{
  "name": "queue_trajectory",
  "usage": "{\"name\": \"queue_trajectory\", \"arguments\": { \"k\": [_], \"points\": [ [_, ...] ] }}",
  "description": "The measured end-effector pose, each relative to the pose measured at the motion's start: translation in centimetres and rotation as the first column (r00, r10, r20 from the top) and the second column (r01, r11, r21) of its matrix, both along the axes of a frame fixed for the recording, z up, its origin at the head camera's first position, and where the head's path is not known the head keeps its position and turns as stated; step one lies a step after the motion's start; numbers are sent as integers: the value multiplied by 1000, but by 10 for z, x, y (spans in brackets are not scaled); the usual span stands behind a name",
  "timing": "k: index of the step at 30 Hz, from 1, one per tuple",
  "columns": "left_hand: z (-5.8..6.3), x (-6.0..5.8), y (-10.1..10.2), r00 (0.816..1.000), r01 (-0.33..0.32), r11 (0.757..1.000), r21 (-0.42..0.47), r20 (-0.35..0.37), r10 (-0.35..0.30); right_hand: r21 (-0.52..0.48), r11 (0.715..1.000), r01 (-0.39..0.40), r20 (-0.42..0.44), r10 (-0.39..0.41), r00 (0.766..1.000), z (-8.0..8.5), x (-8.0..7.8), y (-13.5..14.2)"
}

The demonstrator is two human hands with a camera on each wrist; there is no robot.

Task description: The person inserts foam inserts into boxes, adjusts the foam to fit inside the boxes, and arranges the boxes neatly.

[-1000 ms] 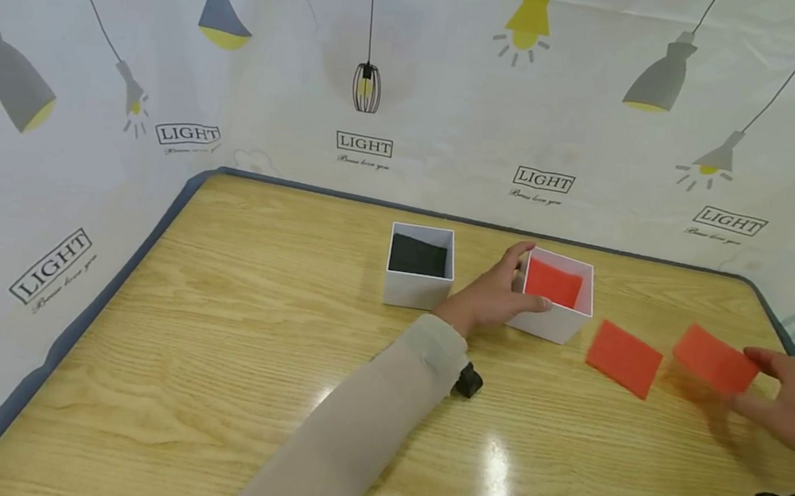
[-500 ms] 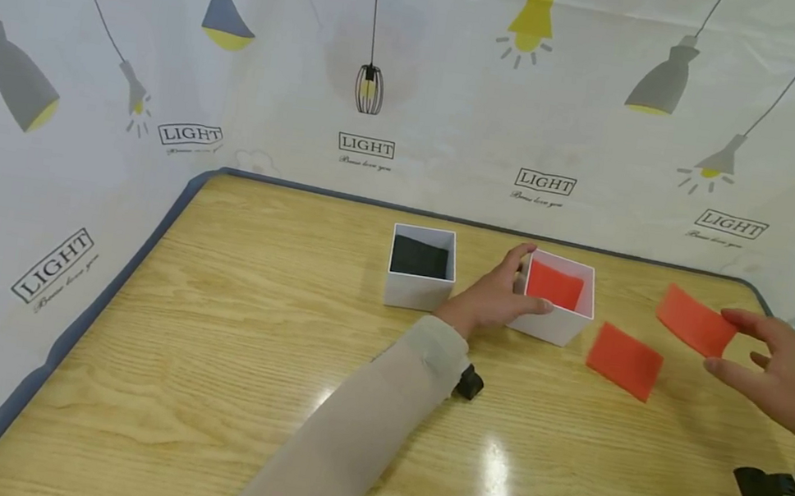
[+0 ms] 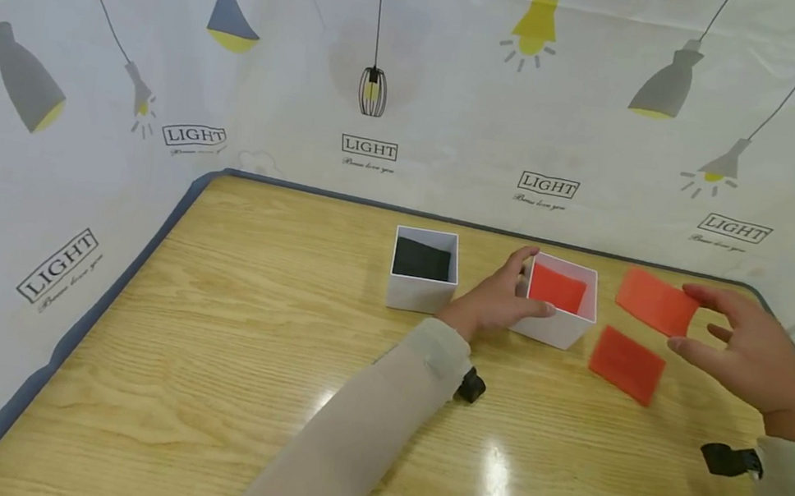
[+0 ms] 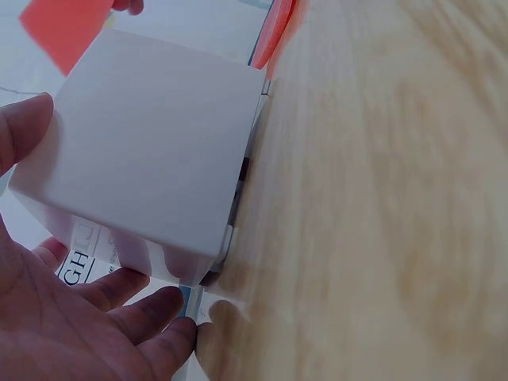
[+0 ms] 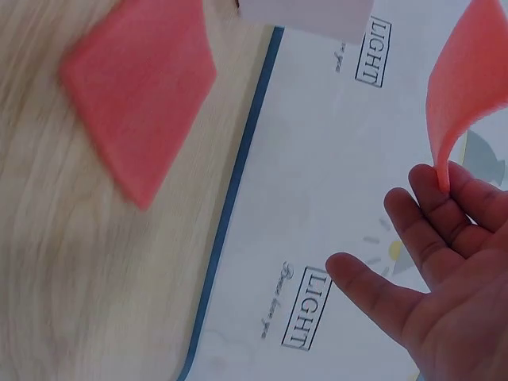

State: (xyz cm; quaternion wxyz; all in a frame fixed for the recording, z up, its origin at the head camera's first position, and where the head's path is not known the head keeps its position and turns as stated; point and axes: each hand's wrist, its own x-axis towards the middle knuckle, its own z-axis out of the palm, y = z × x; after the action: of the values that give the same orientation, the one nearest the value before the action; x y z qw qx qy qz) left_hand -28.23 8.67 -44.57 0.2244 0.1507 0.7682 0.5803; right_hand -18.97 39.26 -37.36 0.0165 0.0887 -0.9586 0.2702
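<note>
My left hand [image 3: 490, 299] holds the right-hand white box [image 3: 553, 328] by its left side, thumb over the front rim. In the left wrist view the thumb lies at one face of the box and the fingers along another. Inside the box sits a red piece [image 3: 559, 291]. To its right, my right hand [image 3: 752, 358] holds a thin, bendy red sheet [image 3: 653, 300] in the air by one edge. The right wrist view has the sheet's corner between the fingertips, with the thumb apart. A second red sheet [image 3: 627, 365] lies on the table below it.
Left of the held box stands another white box [image 3: 421, 294] with a black piece [image 3: 422, 259] in it. The wooden table [image 3: 222, 342] ends at a blue-edged backdrop [image 3: 445, 163] printed with lamps. Black straps are at both wrists.
My right hand has carried the red sheet leftward and up, from the table's right side to near the held box. My left hand stays on the box.
</note>
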Motion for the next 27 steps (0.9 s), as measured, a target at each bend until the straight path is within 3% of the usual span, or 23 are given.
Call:
{"name": "queue_trajectory", "arguments": {
  "k": [10, 27],
  "points": [
    [-2, -1, 1, 1000, 7, 1000, 0, -17, -7, -44, 997, -58, 21, 59, 998, 3, -18, -27],
    [-2, 0, 2, 999, 4, 999, -35, -33, -6, -7, 994, -106, 88, 106, 990, -5, -49, -67]
  ]
}}
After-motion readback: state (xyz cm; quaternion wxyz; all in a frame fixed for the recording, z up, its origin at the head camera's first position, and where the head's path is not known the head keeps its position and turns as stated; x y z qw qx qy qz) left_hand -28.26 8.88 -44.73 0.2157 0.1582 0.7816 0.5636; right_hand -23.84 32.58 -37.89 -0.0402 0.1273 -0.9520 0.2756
